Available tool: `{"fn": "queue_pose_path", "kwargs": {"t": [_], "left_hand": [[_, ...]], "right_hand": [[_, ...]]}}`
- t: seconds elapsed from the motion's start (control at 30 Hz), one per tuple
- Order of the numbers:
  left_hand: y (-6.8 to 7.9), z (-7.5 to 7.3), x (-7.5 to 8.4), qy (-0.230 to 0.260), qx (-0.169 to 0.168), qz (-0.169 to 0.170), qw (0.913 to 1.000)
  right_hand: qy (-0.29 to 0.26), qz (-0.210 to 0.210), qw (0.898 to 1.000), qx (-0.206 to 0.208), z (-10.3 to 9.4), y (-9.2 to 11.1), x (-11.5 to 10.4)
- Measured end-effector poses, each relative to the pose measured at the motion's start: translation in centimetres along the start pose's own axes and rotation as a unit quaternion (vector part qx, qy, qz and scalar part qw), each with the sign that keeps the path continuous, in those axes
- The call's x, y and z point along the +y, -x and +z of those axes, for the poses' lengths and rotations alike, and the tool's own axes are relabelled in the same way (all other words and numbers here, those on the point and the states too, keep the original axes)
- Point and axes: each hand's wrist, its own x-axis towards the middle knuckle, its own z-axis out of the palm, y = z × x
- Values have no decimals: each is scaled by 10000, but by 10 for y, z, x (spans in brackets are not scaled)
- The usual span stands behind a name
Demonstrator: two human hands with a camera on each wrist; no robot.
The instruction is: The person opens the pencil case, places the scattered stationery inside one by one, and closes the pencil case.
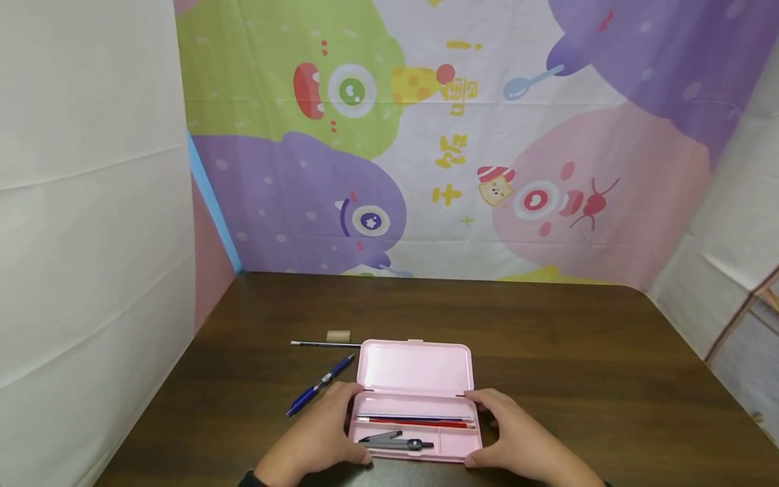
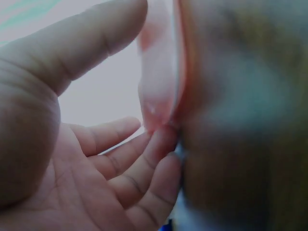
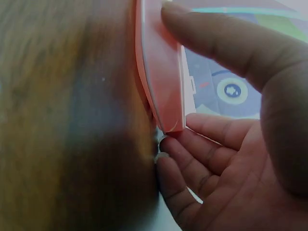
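We've got the pink pencil case point(image 1: 415, 404) open on the counter point(image 1: 578, 352), near edge, between the hands. Lid point(image 1: 415, 366) folded back on the far side, latch tab at its far rim.

Left hand point(image 1: 322, 433): fingers grasping the case's left end, thumb at the near corner, index up by the hinge. Right hand point(image 1: 517, 436): same grasp mirrored on the right end. In both wrist views we see thumb on one side of the case end, fingertips against the other; we can't tell how firm the hold is. A dark sleeve cuff point(image 1: 251, 479) shows at the left wrist.

Inside the base: long far compartment has a red pencil point(image 1: 420, 423) and a blue pencil point(image 1: 414, 417) lying side by side, lengthwise, close to the divider. Near-left compartment has a grey compass point(image 1: 395, 444), legs slightly spread, hinge end to the right.

Outside, left of the case: blue pen point(image 1: 319, 387) lying diagonally, upper end toward the lid, just beside the left hand. Farther back, a dark pencil point(image 1: 325, 344) lies crosswise, right end up at the lid's left edge; we can't tell if they touch. Brown block point(image 1: 338, 336) sits just behind that pencil.

Behind the counter we see a cartoon-print cloth point(image 1: 450, 237); plain white cloth point(image 1: 91, 203) on the left.
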Motion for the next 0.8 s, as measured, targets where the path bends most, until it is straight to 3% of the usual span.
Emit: {"fn": "queue_pose_path", "kwargs": {"t": [0.13,0.3,0.5,0.8], "left_hand": [[2,-9,1,312,-4,-63,9995],[1,-25,0,114,97,-487,9987],[-6,-42,-2,-955,422,-687,9922],[-26,-61,-26,-2476,644,-287,9663]], "right_hand": [[-425,-100,9990,12,2,0,13],[-697,-106,9975,33,1,0,19],[-642,-154,9978,12,2,0,19],[-691,-54,9976,-90,1,0,16]]}}
